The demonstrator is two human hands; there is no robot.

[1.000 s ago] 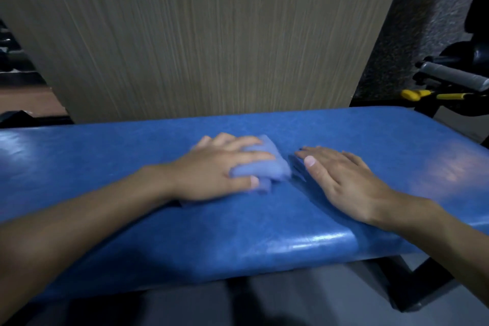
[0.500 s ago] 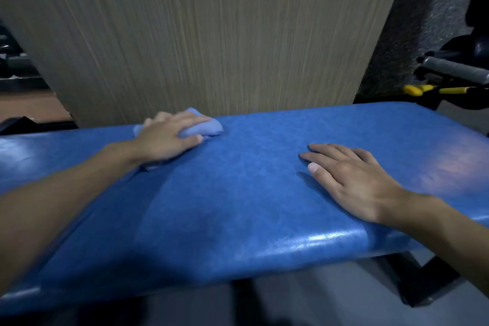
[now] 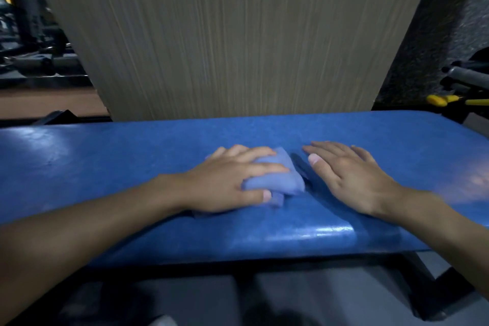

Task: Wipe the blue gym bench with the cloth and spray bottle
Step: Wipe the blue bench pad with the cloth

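the left hand [image 3: 225,182] grasps a bunched blue cloth [image 3: 280,180], fingers over the top and thumb tucked along its near side, and presses it onto the middle of the blue gym bench [image 3: 105,167]. the right hand [image 3: 352,177] lies just beside the cloth, released and flat, palm down on the padding. the two do not quite touch. the spray bottle is not in view.

the likeliest trouble is the cloth itself. it is wadded into a thick lump, so only a small patch meets the vinyl and a stroke may leave unwiped streaks. a loose fold sticks out under the thumb and could drag or roll the wad out of the grip. the cloth is nearly the same blue as the bench, so missed areas would be hard to spot in this dim light. a sweep to the right would run into the resting hand. a far stroke could carry the knuckles into the wood-grain panel [image 3: 225,34] behind the bench.
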